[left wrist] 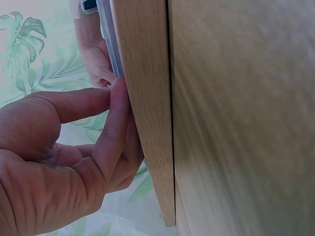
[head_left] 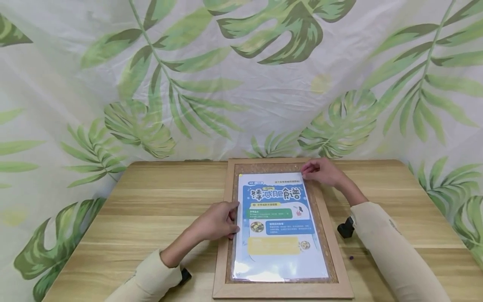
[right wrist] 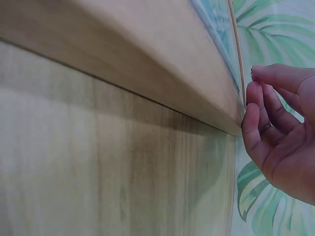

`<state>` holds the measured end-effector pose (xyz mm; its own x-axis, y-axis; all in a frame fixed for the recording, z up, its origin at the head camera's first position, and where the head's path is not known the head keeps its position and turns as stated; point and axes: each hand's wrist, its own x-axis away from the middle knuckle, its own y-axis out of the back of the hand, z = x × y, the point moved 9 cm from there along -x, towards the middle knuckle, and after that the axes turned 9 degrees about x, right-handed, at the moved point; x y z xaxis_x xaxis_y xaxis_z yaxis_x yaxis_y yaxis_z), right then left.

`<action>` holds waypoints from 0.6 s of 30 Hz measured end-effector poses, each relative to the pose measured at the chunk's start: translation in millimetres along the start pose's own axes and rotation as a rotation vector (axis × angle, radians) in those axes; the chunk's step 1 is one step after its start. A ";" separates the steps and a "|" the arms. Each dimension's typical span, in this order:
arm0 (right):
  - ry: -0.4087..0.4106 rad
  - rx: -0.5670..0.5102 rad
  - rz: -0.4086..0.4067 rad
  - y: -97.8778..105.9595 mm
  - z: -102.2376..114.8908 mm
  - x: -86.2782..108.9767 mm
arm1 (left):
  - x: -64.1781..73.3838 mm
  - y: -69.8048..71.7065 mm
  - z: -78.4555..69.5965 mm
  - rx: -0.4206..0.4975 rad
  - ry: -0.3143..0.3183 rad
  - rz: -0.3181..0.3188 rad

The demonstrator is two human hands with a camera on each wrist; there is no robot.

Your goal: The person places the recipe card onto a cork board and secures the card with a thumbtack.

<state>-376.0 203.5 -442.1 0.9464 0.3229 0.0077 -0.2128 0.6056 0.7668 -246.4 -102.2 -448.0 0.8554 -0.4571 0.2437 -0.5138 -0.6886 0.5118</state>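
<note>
A glossy laminated poster (head_left: 279,262) with blue, green and yellow print lies on a wood-framed cork board (head_left: 268,167). A yellow push pin (head_left: 240,175) sits at the poster's top left corner. My left hand (head_left: 220,220) pinches the poster's left edge between thumb and fingers; in the left wrist view this hand (left wrist: 74,142) is beside the wooden frame (left wrist: 145,98). At the top right corner, my right hand (head_left: 322,172) pinches a small push pin, mostly hidden by the fingers. In the right wrist view, its dark tip (right wrist: 252,72) shows at the fingertips.
The board rests on a wood-grain table (head_left: 158,201), reaching its back edge. A small purple object (head_left: 351,257) lies right of the frame. Behind hangs a leaf-patterned cloth (head_left: 264,105). Black devices (head_left: 345,228) are worn at both wrists.
</note>
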 end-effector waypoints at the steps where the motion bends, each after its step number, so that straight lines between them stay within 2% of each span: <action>1: 0.000 0.002 -0.001 0.1 -0.4 -1.5 | -0.2 0.0 -0.4 -0.002 -0.003 0.000; 18: -0.033 0.055 -0.020 -7.7 -0.6 -17.8 | 1.0 -1.2 1.2 -0.016 -0.011 -0.004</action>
<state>-391.3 193.5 -448.4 0.9580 0.2865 0.0129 -0.1813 0.5701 0.8013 -245.0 -102.5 -449.4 0.8565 -0.4607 0.2327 -0.5093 -0.6813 0.5258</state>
